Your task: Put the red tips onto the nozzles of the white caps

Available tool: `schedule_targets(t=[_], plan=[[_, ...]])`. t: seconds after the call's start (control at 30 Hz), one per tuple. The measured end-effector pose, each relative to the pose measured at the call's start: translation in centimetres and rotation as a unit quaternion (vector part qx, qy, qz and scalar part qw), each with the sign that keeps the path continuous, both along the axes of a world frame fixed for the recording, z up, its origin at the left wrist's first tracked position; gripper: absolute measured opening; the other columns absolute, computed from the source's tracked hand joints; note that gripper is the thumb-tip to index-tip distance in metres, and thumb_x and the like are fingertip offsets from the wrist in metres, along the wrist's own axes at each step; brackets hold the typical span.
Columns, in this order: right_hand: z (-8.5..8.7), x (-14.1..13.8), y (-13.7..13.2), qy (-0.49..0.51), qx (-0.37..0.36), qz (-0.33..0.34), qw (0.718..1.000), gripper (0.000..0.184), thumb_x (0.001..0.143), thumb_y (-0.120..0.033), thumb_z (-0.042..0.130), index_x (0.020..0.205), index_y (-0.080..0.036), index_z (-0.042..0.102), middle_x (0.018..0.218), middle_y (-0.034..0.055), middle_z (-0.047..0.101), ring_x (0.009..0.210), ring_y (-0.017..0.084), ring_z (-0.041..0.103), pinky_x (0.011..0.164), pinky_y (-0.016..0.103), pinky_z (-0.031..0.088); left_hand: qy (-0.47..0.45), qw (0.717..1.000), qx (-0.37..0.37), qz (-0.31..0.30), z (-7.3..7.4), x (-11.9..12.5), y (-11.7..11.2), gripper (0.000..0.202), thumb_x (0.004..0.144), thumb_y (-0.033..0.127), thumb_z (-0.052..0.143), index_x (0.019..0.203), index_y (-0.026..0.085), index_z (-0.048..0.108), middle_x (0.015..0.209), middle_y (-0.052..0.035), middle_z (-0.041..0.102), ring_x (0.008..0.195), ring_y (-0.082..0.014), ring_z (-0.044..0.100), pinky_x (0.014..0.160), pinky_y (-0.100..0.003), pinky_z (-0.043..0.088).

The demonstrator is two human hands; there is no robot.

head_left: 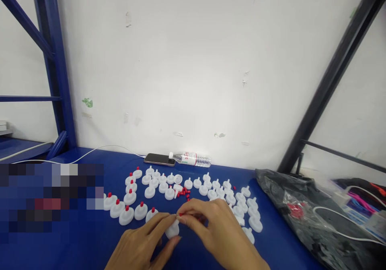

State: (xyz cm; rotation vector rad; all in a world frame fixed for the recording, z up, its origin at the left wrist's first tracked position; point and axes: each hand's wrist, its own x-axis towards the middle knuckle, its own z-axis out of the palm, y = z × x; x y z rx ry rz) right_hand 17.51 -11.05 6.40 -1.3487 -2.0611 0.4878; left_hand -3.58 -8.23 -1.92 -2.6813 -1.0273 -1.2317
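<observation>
While white piece (173,230) is gripped by left hand (141,238), presumably for steadiness, red cap (181,214) is pinched by right hand (218,226).

A blue worktop (274,238) spans the lower frame. White caps (140,212) (some red-tipped) and red pieces (184,192) lie lower centre, phone (159,159) and bottle (190,159) higher up, dark plastic (279,193) lower right.

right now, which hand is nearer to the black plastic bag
Right. The right hand is left of the black plastic bag, with white lids between them; the left hand is farther left, beyond the right hand, holding another white lid.
</observation>
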Motion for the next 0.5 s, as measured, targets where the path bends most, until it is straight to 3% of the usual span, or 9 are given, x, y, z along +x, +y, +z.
schedule_targets(t=[0.17,0.33,0.5], plan=[[0.11,-0.08,0.01,0.005,0.018,-0.006,1.0,0.01,0.101,-0.034,0.065,0.103,-0.033,0.075,0.088,-0.0097,0.078,0.077,0.012,0.071,0.071,0.022,0.045,-0.038,0.998,0.045,0.033,-0.29,-0.26,-0.01,0.033,0.106,0.043,0.053,0.137,0.03,0.055,0.124,-0.003,0.077,0.077,-0.0134,0.08,0.067,-0.017,0.061],[0.19,-0.16,0.22,0.034,0.042,0.004,0.999,0.009,0.101,-0.031,0.065,0.1,-0.032,0.074,0.087,-0.0101,0.077,0.075,0.01,0.069,0.071,0.02,0.044,-0.086,0.996,-0.004,0.031,-0.19,-0.51,-0.14,0.049,0.103,0.043,0.061,0.149,0.033,0.048,0.114,0.0008,0.08,0.045,-0.0058,0.063,0.049,-0.015,0.055],[0.42,-0.15,-0.09,0.088,0.03,0.021,0.995,0.008,0.099,-0.032,0.068,0.099,-0.031,0.076,0.079,-0.0092,0.076,0.068,0.009,0.067,0.062,0.019,0.043,-0.164,0.986,-0.024,0.013,0.33,-0.53,-0.49,0.049,0.095,0.032,0.073,0.142,0.039,0.059,0.129,0.0015,0.077,0.068,-0.0103,0.076,0.063,-0.014,0.06]])
